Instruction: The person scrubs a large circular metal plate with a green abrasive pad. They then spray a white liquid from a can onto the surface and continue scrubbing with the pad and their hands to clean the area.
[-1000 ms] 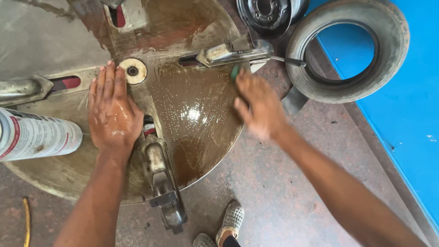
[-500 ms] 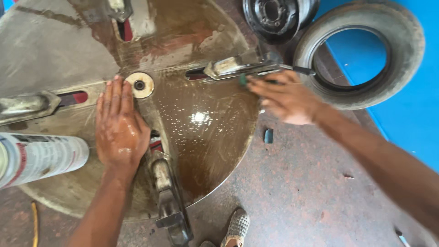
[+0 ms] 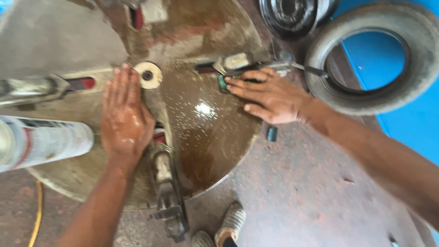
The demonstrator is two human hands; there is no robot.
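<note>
Right hand (image 3: 270,93) slid inward onto wet round turntable (image 3: 206,137), fingers grasping small green piece (image 3: 222,83) beside clamp jaw (image 3: 235,61). Left hand (image 3: 125,116) stayed flat, released, near centre hub (image 3: 147,74). We judged slick surface could let grip slip into clamp.

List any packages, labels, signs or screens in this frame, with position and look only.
Cylinder: lying on its side at the left edge over the round table, beside the left hand; white label wrap with red and dark print, too blurred to make out.
No signs or screens are in view.
</note>
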